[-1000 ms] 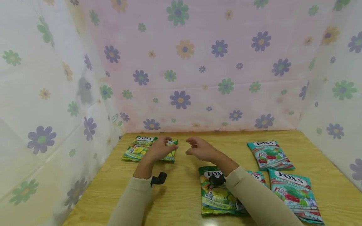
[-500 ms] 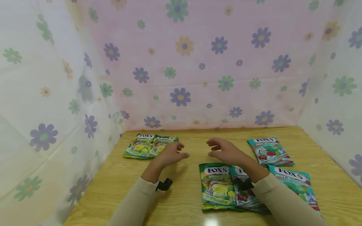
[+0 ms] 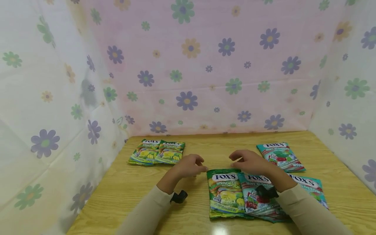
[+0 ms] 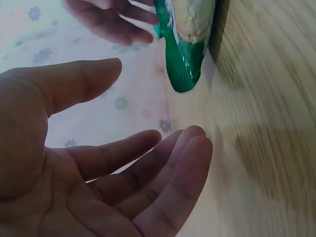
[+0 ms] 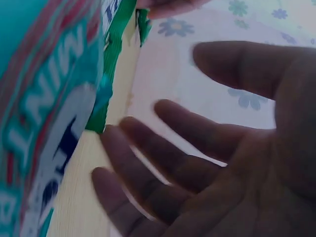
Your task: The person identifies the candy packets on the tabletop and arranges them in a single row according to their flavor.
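Observation:
In the head view my left hand (image 3: 189, 165) hovers with relaxed fingers by the top left corner of a green Spring Tea candy bag (image 3: 225, 195). My right hand (image 3: 249, 162), fingers loosely bent, is over the top edge of a teal Mint Blossom candy bag (image 3: 255, 199) that lies against the green one. Neither hand holds anything. From the left wrist, thumb and fingers (image 4: 190, 168) stand apart, and the green bag's crimped end (image 4: 182, 69) is beyond them. The right wrist view has the teal bag (image 5: 49, 113) beside spread fingers (image 5: 143, 182).
Two more green candy bags (image 3: 170, 153) overlap at the back left of the wooden table (image 3: 117, 202). Another teal bag (image 3: 282, 156) lies at the back right, and one (image 3: 311, 187) is partly behind my right forearm. Flowered cloth (image 3: 205, 65) encloses the table's back and sides.
Both hands have moved right and nearer, away from the back-left green bags, which are now uncovered. My right hand has come over the teal bag. The bags lie where they were.

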{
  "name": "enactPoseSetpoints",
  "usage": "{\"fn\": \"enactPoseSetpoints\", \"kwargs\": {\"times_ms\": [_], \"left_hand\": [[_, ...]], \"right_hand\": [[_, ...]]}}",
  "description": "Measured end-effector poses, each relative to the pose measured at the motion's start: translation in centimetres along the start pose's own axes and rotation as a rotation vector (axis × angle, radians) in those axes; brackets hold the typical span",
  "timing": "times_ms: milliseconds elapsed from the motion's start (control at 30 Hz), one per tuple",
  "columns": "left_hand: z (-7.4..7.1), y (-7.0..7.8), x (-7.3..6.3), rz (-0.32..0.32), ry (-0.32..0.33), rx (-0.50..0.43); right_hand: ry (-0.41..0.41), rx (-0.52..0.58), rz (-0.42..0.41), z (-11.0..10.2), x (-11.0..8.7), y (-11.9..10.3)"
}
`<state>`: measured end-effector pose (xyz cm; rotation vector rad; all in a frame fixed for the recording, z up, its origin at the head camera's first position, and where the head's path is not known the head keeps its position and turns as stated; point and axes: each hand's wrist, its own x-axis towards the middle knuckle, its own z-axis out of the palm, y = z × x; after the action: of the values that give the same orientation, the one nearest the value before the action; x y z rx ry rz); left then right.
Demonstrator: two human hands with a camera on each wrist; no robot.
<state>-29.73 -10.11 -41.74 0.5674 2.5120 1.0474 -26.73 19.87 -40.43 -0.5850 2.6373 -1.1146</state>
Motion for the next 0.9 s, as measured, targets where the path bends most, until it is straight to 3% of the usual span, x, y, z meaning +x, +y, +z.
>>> {"fn": "enactPoseSetpoints", "kwargs": {"times_ms": [200,467,900], "left_hand": [[1.0,0.0,0.2,-0.002,0.003,0.027],[1.9,-0.1,0.2,0.015,-0.007,0.020],[2.6,-0.2,0.7,0.036,0.063,0.091]], "right_hand": [[-0.051,-0.125,0.041,-0.6,-0.5,0.5],[-0.076,-0.114,0.043,-0.7,-0.7,1.3],[-0.039,-0.137,0.056,0.4,0.2,1.8]]}}
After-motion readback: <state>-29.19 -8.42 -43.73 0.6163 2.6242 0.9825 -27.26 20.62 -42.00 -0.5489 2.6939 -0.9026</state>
